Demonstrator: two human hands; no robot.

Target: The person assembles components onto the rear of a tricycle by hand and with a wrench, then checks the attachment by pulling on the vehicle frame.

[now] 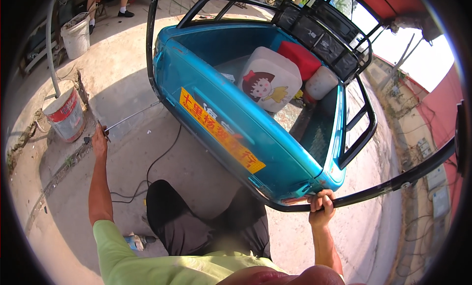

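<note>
My left hand [101, 135], at nine o'clock, holds a thin rod [132, 116]; my right hand [322, 203], at four, grips the black bar [364, 198] edging the blue cargo bed [275, 152] at twelve. A red-and-white bucket [66, 119] stands at nine, cable [148, 179] lies at eight.

The left hand [100, 136] holds a thin rod [133, 116]; the right hand [321, 209] grips a black bar [369, 195] along a blue bed [227, 104] carrying a white box [282, 71] beside a red box [301, 58]. A bucket [65, 114] stands near the left hand.
</note>
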